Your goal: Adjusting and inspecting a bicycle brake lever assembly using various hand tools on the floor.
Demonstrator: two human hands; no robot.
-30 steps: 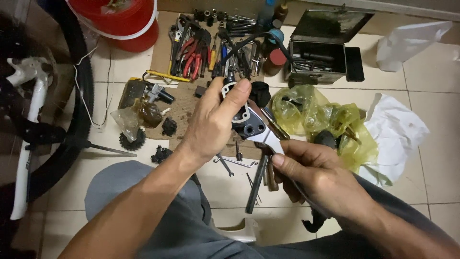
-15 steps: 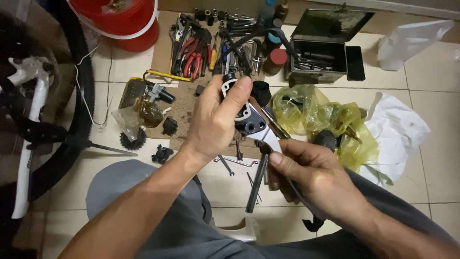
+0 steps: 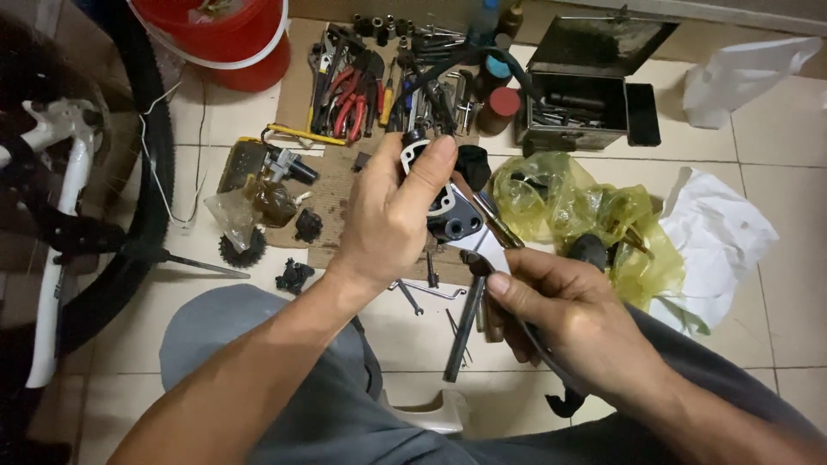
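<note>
Our left hand is clenched around a black and silver bike part, held up above the floor tiles. Just below and right, our right hand pinches a thin tool whose long axis angles up-left into the part.

Pale tiled floor under soft indoor light
</note>
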